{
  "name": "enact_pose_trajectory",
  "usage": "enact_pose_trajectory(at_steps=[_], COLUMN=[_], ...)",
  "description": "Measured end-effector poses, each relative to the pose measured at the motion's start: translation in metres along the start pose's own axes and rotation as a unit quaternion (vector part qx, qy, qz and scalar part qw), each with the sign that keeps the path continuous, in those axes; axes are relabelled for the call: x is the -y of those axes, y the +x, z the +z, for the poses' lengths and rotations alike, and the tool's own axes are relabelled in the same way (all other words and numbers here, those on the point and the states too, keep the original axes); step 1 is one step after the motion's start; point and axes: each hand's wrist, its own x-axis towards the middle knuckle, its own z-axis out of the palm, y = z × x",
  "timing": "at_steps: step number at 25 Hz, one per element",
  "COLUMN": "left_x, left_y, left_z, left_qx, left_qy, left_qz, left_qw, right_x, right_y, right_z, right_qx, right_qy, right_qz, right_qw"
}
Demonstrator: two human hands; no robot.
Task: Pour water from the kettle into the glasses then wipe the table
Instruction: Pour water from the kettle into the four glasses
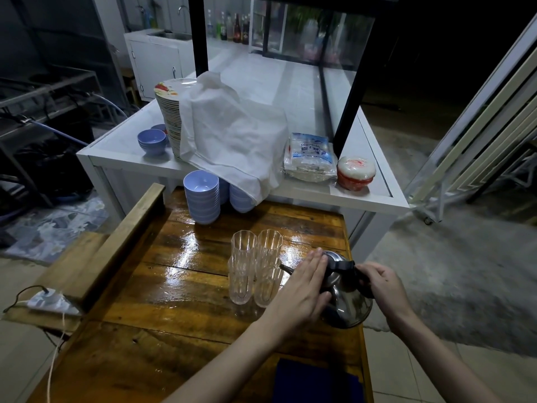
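Note:
A steel kettle [350, 305] with a black handle stands at the right edge of the glossy wooden table [162, 301]. Its spout points left at several clear ribbed glasses [255, 266] clustered just beside it. My right hand [382, 282] is closed around the black handle. My left hand [305, 289] lies flat with fingers together against the kettle's lid and left side. A dark blue cloth [316, 382] lies on the table near the front edge, between my forearms.
Stacks of blue bowls [202, 197] stand at the table's far end. Behind is a white counter [363, 199] with a plate stack under a white cloth [229, 135], packets and a red-and-white container. A power strip [49, 299] sits on the left ledge.

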Motion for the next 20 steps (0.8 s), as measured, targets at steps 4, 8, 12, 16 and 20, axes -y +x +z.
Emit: enact_pose_trajectory(at_steps=[4, 8, 12, 16, 20], left_x=[0.001, 0.001, 0.002, 0.003, 0.000], left_y=[0.001, 0.001, 0.001, 0.001, 0.003], left_z=[0.001, 0.004, 0.003, 0.001, -0.001], left_qx=[-0.003, -0.007, -0.008, -0.009, -0.009], left_qy=[-0.011, -0.026, -0.037, -0.043, -0.043], left_qz=[-0.006, -0.012, -0.019, -0.021, -0.024], left_qw=[1.000, 1.000, 0.999, 0.999, 0.999], right_x=[0.005, 0.009, 0.012, 0.015, 0.016], right_y=[0.002, 0.003, 0.004, 0.004, 0.006], right_z=[-0.001, 0.000, 0.002, 0.002, 0.002], right_qx=[-0.009, -0.014, 0.001, 0.000, -0.004], right_qy=[-0.034, -0.052, -0.059, -0.059, -0.063], right_qz=[-0.010, -0.018, -0.021, -0.022, -0.025], right_qw=[0.999, 0.998, 0.998, 0.998, 0.998])
